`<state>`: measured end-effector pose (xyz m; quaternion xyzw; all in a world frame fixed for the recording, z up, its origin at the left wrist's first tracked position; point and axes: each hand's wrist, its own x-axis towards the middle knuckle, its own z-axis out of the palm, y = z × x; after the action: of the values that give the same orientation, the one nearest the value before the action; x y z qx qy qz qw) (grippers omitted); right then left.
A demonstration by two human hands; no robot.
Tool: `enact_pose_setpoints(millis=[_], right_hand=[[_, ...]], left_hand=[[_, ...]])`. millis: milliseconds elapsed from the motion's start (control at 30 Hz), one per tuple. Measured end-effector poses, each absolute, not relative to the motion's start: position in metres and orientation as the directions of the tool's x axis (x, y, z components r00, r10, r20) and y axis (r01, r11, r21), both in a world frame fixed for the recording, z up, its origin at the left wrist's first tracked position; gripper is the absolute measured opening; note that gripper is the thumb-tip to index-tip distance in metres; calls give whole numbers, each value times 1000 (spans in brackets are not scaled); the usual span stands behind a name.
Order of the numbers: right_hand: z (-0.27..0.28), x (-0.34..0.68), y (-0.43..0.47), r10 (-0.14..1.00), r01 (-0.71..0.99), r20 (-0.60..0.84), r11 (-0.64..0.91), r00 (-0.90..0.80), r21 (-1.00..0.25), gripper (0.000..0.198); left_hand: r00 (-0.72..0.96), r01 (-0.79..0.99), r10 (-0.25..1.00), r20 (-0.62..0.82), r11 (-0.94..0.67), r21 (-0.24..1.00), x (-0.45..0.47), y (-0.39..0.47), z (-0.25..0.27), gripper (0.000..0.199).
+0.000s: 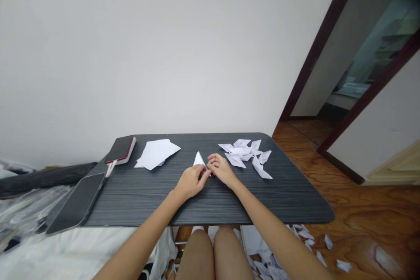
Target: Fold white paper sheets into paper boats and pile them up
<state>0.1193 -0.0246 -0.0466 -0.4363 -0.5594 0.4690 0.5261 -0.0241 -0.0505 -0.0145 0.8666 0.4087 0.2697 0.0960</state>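
A small white piece of folded paper (pixel 198 159), its pointed tip facing the wall, lies on the dark table between my hands. My left hand (pixel 191 181) is closed on its lower left part, thumb and fingers pressed together. My right hand (pixel 221 169) pinches at the paper's right edge, its fingertips almost meeting the left thumb. My fingers cover the lower part of the sheet. To the right lies a loose group of folded paper pieces (pixel 241 151). On the left is a stack of flat white paper sheets (pixel 156 153).
A black device with a red edge (pixel 120 148) and a short white cable (pixel 111 168) sits at the table's left, beside a phone (pixel 78 201). The dark table (pixel 138 203) stands against a white wall. More folded papers (pixel 267 262) are strewn on the floor below.
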Motion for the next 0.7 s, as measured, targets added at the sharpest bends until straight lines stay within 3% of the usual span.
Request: enact_pose_setpoints(millis=[67, 133, 233, 367, 533, 700], right_hand=[[-50, 119, -23, 981, 104, 184, 190, -63, -976, 17], [-51, 120, -23, 984, 199, 171, 178, -52, -964, 13], [-49, 120, -23, 979, 374, 200, 199, -36, -906, 10], [-45, 115, -18, 935, 590, 352, 307, -41, -747, 16], [-49, 107, -6, 922, 656, 384, 319, -49, -684, 19], [-48, 103, 1, 923, 668, 374, 334, -88, -666, 20]], left_hand=[[408, 697, 844, 349, -535, 477, -21, -39, -17, 26], [274, 771, 907, 319, -405, 491, -19, -28, -20, 22], [141, 884, 942, 303, -258, 391, -19, -21, -22, 29], [53, 963, 951, 305, -130, 236, -21, -26, -14, 39], [-42, 993, 947, 318, 6, 115, -27, -24, -6, 46], [2, 993, 977, 213, -26, 111, -36, -9, -10, 39]])
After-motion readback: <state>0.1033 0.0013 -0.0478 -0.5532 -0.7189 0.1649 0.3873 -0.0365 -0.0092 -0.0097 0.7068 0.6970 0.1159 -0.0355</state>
